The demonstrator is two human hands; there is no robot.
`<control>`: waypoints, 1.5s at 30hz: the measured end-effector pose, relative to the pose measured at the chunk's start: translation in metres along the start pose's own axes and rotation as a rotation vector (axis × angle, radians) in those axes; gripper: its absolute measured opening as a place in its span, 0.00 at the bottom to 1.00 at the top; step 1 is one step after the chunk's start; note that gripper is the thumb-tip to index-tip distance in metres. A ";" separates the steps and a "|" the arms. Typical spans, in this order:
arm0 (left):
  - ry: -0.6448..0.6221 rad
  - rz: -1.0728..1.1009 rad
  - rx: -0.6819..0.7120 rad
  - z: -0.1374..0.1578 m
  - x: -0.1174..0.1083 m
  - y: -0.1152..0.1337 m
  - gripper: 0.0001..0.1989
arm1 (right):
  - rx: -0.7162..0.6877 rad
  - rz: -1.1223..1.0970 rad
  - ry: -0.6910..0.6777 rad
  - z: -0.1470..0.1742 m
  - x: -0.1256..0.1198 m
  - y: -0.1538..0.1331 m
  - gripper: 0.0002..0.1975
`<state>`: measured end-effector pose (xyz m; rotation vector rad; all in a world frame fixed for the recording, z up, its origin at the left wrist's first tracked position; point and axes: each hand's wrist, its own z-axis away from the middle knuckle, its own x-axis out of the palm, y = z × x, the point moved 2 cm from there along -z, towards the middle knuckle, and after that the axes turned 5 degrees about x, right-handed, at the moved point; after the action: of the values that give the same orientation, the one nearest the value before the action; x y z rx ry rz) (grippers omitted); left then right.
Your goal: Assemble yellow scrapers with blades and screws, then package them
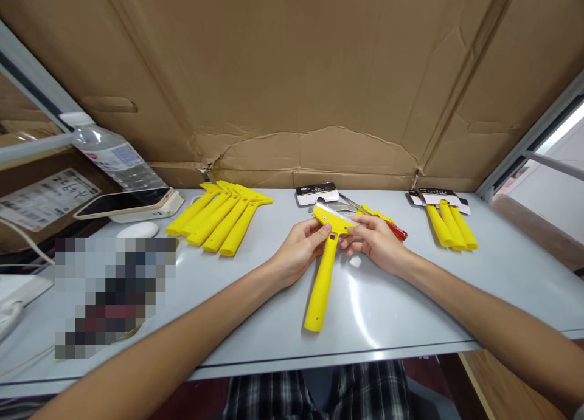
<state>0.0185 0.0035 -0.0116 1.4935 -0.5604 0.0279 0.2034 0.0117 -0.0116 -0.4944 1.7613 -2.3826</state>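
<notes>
A yellow scraper [323, 274] is held between my two hands above the middle of the table, its handle pointing toward me and a metal blade along its head. My left hand [298, 250] grips the left side of the head, thumb on the front face. At the head's right end, the fingers of my right hand [376, 240] are closed on the corner near a screw. Just behind the hands lie a black-and-white card package [317, 193], a screwdriver with a red handle [396, 229] and small yellow parts [378, 214], partly hidden by the right hand.
Several yellow scraper handles [221, 219] lie in a row at the left. Carded yellow scrapers [451, 225] lie at the right. Further left are a phone [123, 202], a white mouse [137, 230] and a plastic bottle [114, 155]. Cardboard [310, 73] walls the back.
</notes>
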 end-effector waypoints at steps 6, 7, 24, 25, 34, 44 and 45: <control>-0.018 -0.015 0.012 0.003 0.002 0.004 0.29 | -0.016 -0.027 0.013 0.000 0.000 0.000 0.36; -0.018 -0.019 0.013 0.003 0.002 0.004 0.28 | -0.018 -0.028 0.021 0.001 0.000 0.000 0.37; -0.012 -0.038 0.011 0.003 0.004 0.005 0.29 | -0.024 -0.028 0.021 0.003 0.001 0.002 0.37; -0.013 -0.044 0.010 0.003 0.004 0.005 0.29 | -0.025 -0.030 0.023 0.003 0.001 0.003 0.37; -0.022 -0.035 0.021 0.003 0.004 0.006 0.24 | -0.016 -0.067 0.009 0.003 0.001 0.002 0.35; 0.071 0.070 -0.126 0.005 0.006 0.010 0.18 | -0.045 0.014 0.093 0.008 -0.005 -0.012 0.41; 0.085 0.085 -0.131 0.005 0.006 0.011 0.16 | -0.050 0.082 0.131 0.008 -0.008 -0.012 0.41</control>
<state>0.0180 -0.0014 0.0007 1.3348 -0.5468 0.1183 0.2150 0.0106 0.0003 -0.2706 1.8598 -2.3692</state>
